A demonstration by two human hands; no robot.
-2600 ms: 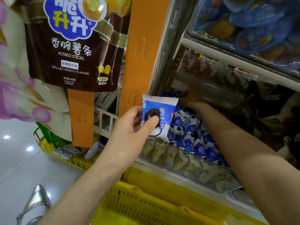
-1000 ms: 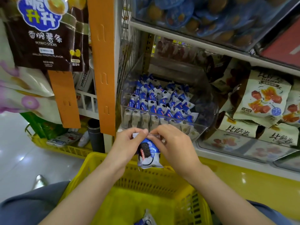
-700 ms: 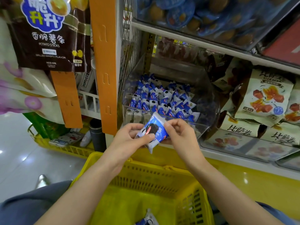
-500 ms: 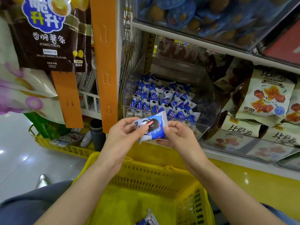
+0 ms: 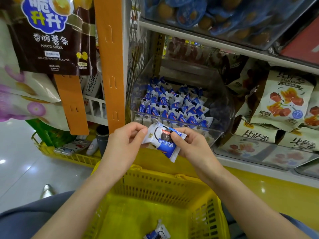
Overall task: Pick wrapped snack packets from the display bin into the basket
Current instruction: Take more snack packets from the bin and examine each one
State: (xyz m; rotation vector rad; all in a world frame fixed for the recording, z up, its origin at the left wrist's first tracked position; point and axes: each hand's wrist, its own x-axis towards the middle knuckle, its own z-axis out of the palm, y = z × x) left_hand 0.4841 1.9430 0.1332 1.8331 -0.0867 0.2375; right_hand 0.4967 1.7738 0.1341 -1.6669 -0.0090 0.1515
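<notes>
Glossy white floor [image 5: 15, 169] left of the fingers [image 5: 134, 130], orange strip [image 5: 108, 57] above them, white shelf [image 5: 224, 47] up right, yellow base [image 5: 276, 195] lower right.

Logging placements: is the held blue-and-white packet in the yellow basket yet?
Out: left hand and right hand pinch the blue-and-white wrapped packet above the yellow plastic basket.

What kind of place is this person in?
Probably a supermarket or snack shop: shelves stacked with bagged snacks, a clear display bin full of wrapped packets, and a yellow shopping basket.
</notes>
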